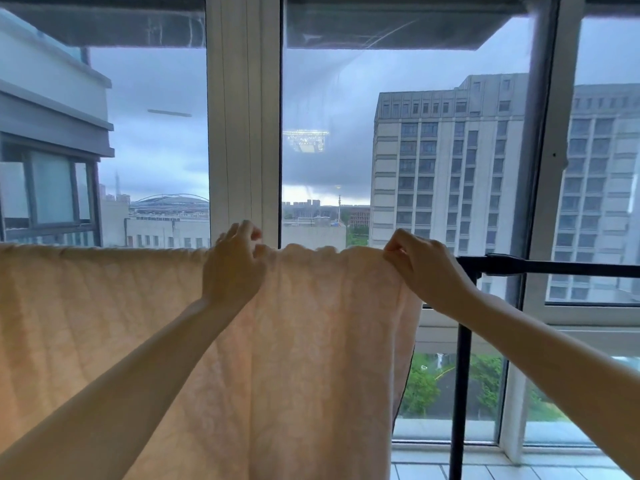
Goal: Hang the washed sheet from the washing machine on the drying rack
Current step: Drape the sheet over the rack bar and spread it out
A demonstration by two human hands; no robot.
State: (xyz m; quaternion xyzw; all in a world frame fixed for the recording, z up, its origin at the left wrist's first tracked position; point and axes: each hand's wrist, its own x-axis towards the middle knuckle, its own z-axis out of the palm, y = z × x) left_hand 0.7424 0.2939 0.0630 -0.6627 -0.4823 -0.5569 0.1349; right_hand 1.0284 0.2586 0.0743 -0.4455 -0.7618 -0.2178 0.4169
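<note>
Both hands are holding the top edge of the sheet where it is folding over the rail of the drying rack, just below the middle of the frame. The left hand is sitting near the centre, its fingers curled and pinching a small bunch of cloth at the fold. The right hand is gripping the sheet's upper right corner, fingers curled tightly round the fabric, right where the bare black rail is beginning. Both forearms are stretching up from the lower corners of the frame.

The sheet, a pale peach cloth with a faint pattern, is hanging over the rail and filling the lower left and lower centre of the frame, its top edge running level out to the left border and slightly rumpled between the two hands. Its right edge is dropping down beside the rack's black upright post.

Behind the rack, a white window frame is dividing large panes. A tall grey building is showing at the right, under a dark cloudy sky. Pale floor tiles are showing at the lower right.
</note>
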